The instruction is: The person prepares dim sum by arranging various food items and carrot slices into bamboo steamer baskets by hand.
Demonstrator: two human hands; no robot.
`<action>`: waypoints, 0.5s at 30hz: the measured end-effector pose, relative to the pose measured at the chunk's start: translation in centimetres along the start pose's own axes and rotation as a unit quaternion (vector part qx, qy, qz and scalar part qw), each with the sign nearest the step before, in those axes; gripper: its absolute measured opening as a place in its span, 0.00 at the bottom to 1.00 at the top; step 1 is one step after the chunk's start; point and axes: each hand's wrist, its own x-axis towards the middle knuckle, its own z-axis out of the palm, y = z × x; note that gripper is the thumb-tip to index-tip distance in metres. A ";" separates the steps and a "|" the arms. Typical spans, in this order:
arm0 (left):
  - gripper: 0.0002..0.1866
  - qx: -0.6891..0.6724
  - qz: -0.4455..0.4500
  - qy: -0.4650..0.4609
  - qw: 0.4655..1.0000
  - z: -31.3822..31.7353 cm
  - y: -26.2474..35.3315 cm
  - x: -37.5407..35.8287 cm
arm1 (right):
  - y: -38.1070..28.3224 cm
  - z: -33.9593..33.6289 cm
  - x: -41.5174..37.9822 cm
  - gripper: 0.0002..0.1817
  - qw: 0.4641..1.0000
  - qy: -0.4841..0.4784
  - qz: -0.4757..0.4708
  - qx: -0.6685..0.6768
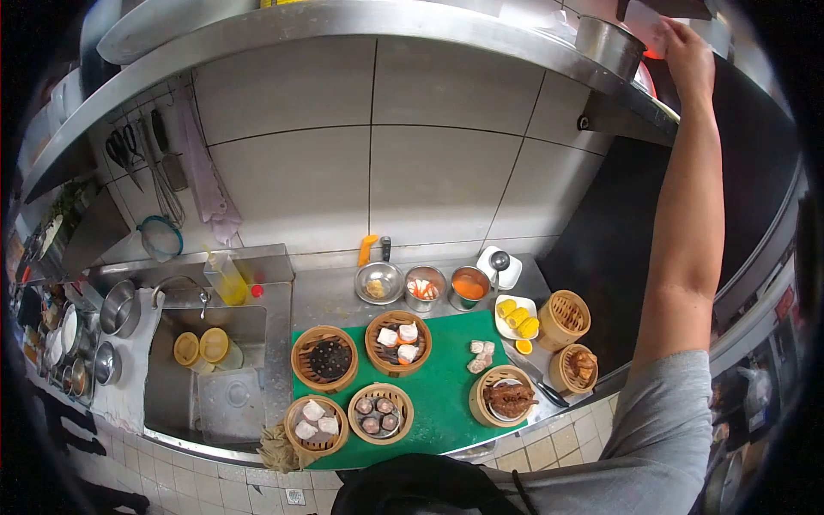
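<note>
My right hand [687, 58] is raised to the metal shelf at the upper right, its fingers closed on the edge of a translucent plastic item [644, 30] beside a metal pot [608, 47]. My left hand does not show. Below, on a green board [446, 343], stand bamboo steamers: one with a dark perforated liner [329, 360], one with white and orange pieces [399, 342], one with white buns [316, 425], one with round dumplings [376, 415] and one with brown food [508, 399].
A sink [206, 369] holds two yellow-lidded containers. Metal bowls [422, 287], a plate of corn [517, 318], a knife [549, 390] and more steamers [564, 318] line the counter. The shelf [343, 19] overhangs the wall; utensils hang at left.
</note>
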 end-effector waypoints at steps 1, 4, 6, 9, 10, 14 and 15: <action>0.19 0.096 0.054 0.007 0.994 -0.1 0.2 0.1 | -1.2 -0.6 -1.1 0.15 0.998 0.065 0.026 -0.001; 0.21 0.295 0.233 0.003 0.927 -1.9 -2.0 3.3 | -5.6 -1.6 -6.0 0.16 0.968 0.214 -0.012 0.131; 0.16 0.523 0.420 0.053 0.740 -2.9 -4.7 4.0 | -13.4 -0.8 -12.9 0.13 0.922 0.193 -0.022 0.335; 0.20 0.255 0.246 0.000 0.935 -3.1 -8.2 7.3 | -17.9 2.4 -24.1 0.20 0.906 -0.022 -0.108 0.408; 0.20 -0.072 -0.028 0.028 0.997 -0.9 -2.8 2.3 | -20.5 3.5 -28.2 0.22 0.893 -0.088 -0.173 0.406; 0.24 -0.051 -0.053 0.084 0.994 0.6 3.6 -3.5 | -28.6 8.4 -44.6 0.42 0.811 -0.396 -0.172 0.394; 0.25 -0.061 -0.043 0.089 0.993 0.3 3.3 -3.6 | -30.0 9.7 -48.3 0.42 0.798 -0.455 -0.172 0.357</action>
